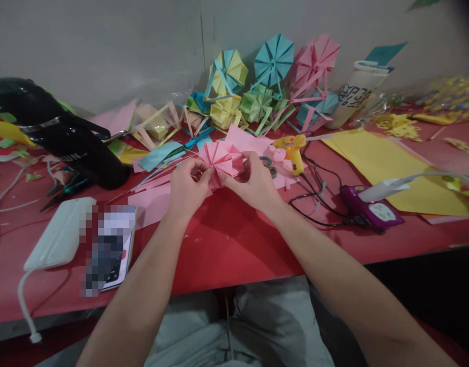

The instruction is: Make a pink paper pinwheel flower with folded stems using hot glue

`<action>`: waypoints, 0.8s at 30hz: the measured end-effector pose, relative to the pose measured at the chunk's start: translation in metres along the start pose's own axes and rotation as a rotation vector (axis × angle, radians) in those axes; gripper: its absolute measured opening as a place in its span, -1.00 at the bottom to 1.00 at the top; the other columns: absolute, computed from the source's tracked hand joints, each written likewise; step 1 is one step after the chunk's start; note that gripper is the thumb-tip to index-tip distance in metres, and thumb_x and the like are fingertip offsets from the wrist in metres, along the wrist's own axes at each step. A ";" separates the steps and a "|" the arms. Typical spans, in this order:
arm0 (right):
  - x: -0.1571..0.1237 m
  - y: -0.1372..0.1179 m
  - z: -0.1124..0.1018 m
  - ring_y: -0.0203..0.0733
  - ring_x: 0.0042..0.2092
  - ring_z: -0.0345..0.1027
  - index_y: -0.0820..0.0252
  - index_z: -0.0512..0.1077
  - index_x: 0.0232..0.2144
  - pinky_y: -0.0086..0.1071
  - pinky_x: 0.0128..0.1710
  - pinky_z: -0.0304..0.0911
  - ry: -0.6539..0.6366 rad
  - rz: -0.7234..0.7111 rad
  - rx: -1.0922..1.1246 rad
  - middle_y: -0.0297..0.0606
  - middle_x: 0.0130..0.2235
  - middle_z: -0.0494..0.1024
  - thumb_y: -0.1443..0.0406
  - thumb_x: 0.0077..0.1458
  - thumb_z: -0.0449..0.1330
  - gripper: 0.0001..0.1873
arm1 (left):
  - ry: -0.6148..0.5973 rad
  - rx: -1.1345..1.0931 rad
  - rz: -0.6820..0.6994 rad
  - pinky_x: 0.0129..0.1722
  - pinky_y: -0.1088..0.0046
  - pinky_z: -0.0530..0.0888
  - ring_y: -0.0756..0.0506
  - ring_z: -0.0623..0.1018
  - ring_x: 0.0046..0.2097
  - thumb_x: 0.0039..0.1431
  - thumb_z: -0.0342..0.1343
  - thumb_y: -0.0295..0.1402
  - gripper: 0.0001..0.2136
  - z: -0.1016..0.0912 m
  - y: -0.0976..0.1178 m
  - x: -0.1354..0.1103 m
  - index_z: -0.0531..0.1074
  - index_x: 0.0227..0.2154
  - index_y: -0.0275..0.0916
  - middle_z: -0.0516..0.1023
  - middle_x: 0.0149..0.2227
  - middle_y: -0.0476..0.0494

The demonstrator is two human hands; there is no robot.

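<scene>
Between my two hands is a pink folded-paper wheel (216, 154), its pleats fanning out from the middle, held just above the red table. My left hand (190, 181) pinches its near left side with thumb and forefinger. On the right edge, my right hand (255, 181) grips it, thumb towards the centre and fingers behind. Pink paper sheets (154, 206) lie under and behind the hands. A yellow glue gun (293, 151) rests just beyond my right hand, with green-handled scissors (270, 165) partly hidden near it.
Finished paper wheels (275, 60) lean along the wall. A black bottle (74, 137), a white power bank (60, 234) and a phone (118, 244) are at left. To the right are a purple power strip (372, 206) with cables, yellow paper (395, 173) and a white cup (357, 94).
</scene>
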State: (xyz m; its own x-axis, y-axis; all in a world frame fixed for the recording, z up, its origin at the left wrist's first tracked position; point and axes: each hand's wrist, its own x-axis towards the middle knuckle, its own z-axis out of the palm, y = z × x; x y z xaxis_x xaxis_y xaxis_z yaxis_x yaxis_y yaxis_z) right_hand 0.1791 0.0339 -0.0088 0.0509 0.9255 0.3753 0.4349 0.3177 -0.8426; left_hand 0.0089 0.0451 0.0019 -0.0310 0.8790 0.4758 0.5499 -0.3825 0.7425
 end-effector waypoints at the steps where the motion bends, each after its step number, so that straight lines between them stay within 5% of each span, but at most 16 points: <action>1: 0.000 0.000 0.000 -0.25 -0.35 0.33 0.10 0.28 -0.13 -0.27 -0.29 0.31 0.005 0.023 0.007 -0.34 -0.29 0.48 -0.05 -0.06 0.36 -0.42 | -0.007 -0.007 0.022 -0.38 0.43 0.40 0.00 0.46 -0.42 0.06 0.22 -0.47 -0.93 -0.001 0.000 0.000 0.46 -0.46 -0.21 0.56 -0.41 -0.02; 11: 0.009 0.010 -0.003 -0.21 -0.30 0.38 0.15 0.31 -0.14 -0.27 -0.28 0.31 -0.038 0.193 0.210 -0.29 -0.26 0.49 -0.04 -0.05 0.34 -0.45 | -0.051 -0.019 0.161 -0.36 0.43 0.40 0.01 0.46 -0.38 0.09 0.22 -0.52 -0.90 -0.012 -0.002 0.002 0.50 -0.36 -0.19 0.55 -0.30 -0.05; 24: 0.005 0.006 -0.003 -0.27 -0.36 0.30 0.14 0.30 -0.15 -0.30 -0.34 0.26 -0.060 0.137 0.140 -0.35 -0.31 0.44 -0.09 -0.10 0.37 -0.38 | -0.089 0.016 0.153 -0.34 0.37 0.40 -0.01 0.40 -0.40 0.08 0.22 -0.53 -0.89 -0.009 -0.007 0.003 0.53 -0.37 -0.18 0.48 -0.31 -0.06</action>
State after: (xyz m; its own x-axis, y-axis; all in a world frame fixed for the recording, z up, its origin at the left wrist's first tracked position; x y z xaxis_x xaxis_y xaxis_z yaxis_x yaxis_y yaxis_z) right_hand 0.1847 0.0401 -0.0107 0.0453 0.9715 0.2328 0.2986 0.2092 -0.9312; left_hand -0.0026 0.0471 0.0027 0.1279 0.8330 0.5383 0.5559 -0.5097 0.6567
